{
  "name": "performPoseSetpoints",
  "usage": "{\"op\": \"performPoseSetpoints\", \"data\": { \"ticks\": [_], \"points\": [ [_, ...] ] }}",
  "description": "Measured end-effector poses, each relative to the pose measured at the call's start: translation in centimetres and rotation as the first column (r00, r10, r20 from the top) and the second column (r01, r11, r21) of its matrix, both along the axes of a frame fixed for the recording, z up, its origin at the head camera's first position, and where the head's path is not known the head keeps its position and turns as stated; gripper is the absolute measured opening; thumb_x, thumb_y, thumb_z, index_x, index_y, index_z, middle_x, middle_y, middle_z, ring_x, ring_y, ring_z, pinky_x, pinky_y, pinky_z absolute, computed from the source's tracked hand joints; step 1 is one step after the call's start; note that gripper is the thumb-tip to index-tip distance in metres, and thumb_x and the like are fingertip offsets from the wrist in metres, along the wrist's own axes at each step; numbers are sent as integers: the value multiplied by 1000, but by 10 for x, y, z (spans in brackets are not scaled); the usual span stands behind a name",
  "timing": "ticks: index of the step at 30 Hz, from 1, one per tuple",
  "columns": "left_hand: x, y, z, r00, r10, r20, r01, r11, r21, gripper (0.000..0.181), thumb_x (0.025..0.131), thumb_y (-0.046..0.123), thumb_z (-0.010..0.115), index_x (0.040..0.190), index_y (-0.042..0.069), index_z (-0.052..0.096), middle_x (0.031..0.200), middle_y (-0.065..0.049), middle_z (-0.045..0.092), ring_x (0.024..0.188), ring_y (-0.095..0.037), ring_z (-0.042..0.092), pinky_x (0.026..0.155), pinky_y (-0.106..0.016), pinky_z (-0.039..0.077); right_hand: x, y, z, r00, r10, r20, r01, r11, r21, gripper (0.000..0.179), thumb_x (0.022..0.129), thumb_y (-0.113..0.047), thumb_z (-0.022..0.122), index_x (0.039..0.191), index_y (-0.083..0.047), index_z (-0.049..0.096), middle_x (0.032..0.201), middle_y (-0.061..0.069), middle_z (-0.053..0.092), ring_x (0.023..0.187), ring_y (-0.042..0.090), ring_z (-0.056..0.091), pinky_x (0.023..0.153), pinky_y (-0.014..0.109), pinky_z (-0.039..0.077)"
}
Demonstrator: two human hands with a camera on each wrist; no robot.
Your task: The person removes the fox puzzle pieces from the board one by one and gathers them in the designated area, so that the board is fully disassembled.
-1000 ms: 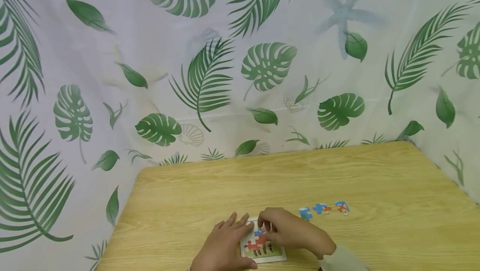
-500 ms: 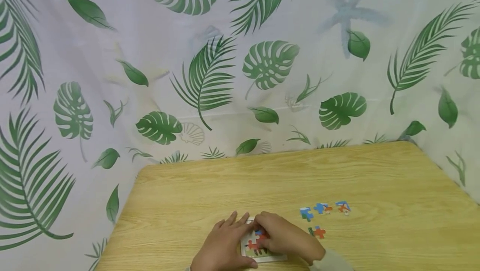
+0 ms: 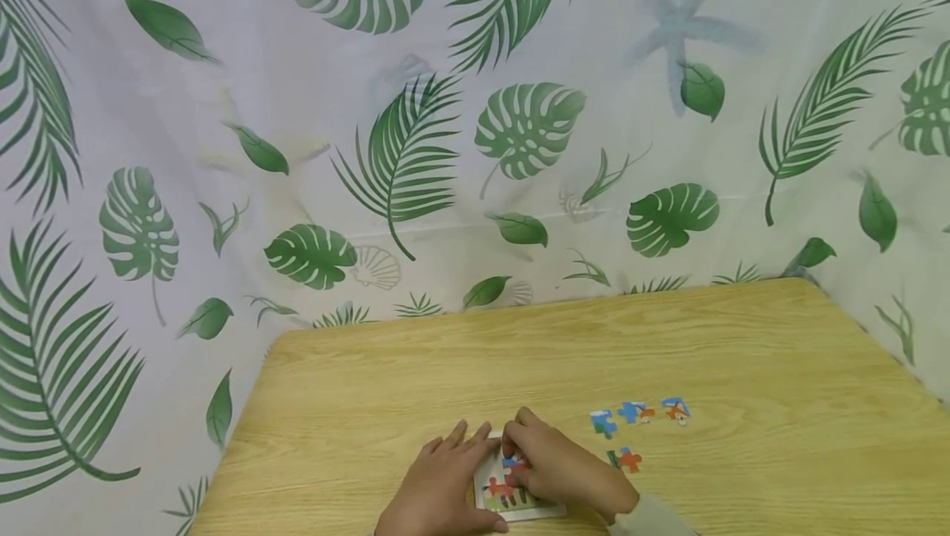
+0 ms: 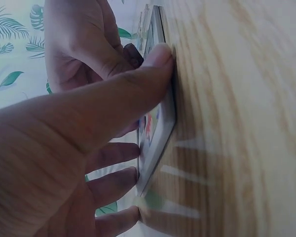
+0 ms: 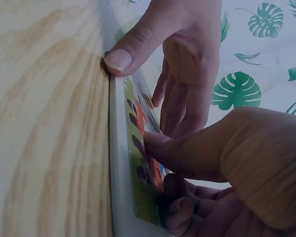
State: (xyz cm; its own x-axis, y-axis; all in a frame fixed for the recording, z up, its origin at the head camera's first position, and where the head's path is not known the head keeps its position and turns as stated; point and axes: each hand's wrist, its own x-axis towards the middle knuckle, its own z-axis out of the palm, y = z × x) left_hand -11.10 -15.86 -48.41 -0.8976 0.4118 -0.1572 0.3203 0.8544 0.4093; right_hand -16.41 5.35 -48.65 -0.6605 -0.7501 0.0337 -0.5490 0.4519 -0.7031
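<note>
A small jigsaw puzzle in a white tray lies near the table's front edge, with a red animal and dark-striped legs on green in its picture. My left hand spans the tray's left side, fingers spread. Its thumb presses on the near rim in the left wrist view. Over the upper middle of the puzzle, my right hand has its fingers curled and pinches a blue-and-red puzzle piece, mostly hidden by the fingers. In the right wrist view its thumb rests against the red part of the picture.
Several loose puzzle pieces lie right of the tray: a blue-and-green piece, a blue piece with orange, a blue-and-orange piece and a red one with green. A leaf-print cloth hangs behind the wooden table.
My right hand has shifted slightly left and lower onto the puzzle, and its forearm has uncovered the red-and-green loose piece. The left hand has stayed in place on the tray.
</note>
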Motion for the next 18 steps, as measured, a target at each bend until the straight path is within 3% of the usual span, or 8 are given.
{"op": "performPoseSetpoints", "data": {
  "ticks": [10, 18],
  "points": [
    [2, 1, 2, 1000, 1, -3, -1, 1000, -6, 100, 73, 66, 83, 156, 23, 47, 165, -3, 38, 152, -36, 32, 114, -61, 34, 2, -1, -2, 1000, -2, 10, 2, 1000, 19, 26, 89, -5, 79, 99, -11, 56, 93, -2, 45, 73, 6, 43, 63, 22, 42],
    [2, 1, 2, 1000, -3, -7, 3, 1000, -1, 100, 74, 65, 84, 157, 22, 46, 165, -3, 37, 152, -36, 31, 115, -61, 33, 0, 1, -1, 998, 9, 61, -7, 999, -32, 23, 90, -2, 77, 102, -10, 60, 93, -2, 48, 75, 6, 45, 66, 23, 44]
  ]
}}
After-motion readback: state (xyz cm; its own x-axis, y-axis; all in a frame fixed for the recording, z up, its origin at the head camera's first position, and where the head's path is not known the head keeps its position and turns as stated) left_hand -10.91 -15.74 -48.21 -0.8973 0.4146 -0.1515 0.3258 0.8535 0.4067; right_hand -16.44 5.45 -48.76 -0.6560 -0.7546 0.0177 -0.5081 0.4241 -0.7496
